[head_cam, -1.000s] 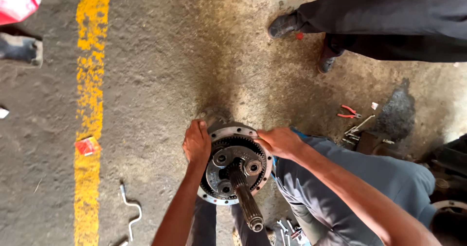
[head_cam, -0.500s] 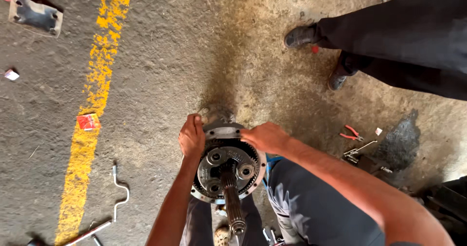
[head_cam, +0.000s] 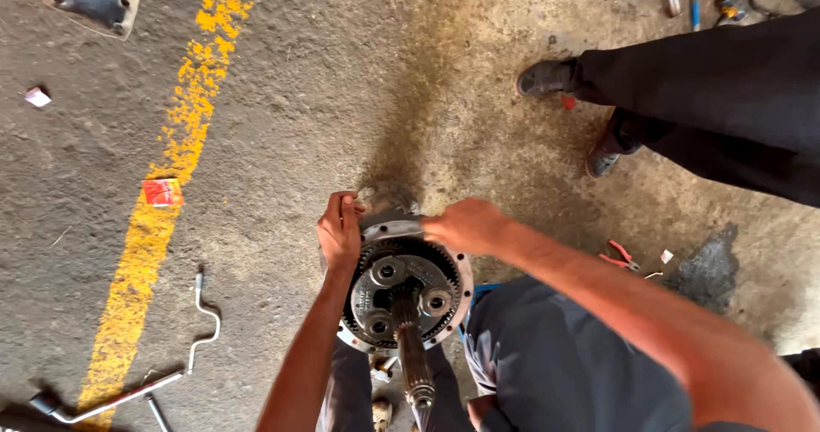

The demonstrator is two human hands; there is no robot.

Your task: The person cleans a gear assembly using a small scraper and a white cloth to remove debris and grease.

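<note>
**Both hands on the rim of a planetary gear hub**

Low in the middle of the frame a planetary gear hub [head_cam: 408,291] stands on the concrete floor [head_cam: 325,82], its round toothed ring facing the camera and a splined shaft [head_cam: 415,359] running from its centre toward the bottom edge. The left hand [head_cam: 340,230] sits on the hub's upper left rim, fingers curled tightly over the edge so the rim lies under the fingertips. The right hand [head_cam: 465,225] rests on the upper right rim, fingers bent down and closed over the edge; the exact contact is hidden beneath the knuckles. The hub lies between the two hands and just below them, with the gears and shaft left uncovered.

A worn yellow line [head_cam: 175,167] runs down the left of the frame, with a small red box [head_cam: 161,192] on it. A bent crank tool [head_cam: 137,359] lies at lower left, and a metal plate [head_cam: 92,0] at upper left. Red-handled pliers [head_cam: 619,257] lie right of the hub. Another person's dark-trousered legs and shoes [head_cam: 547,77] fill the upper right.
</note>
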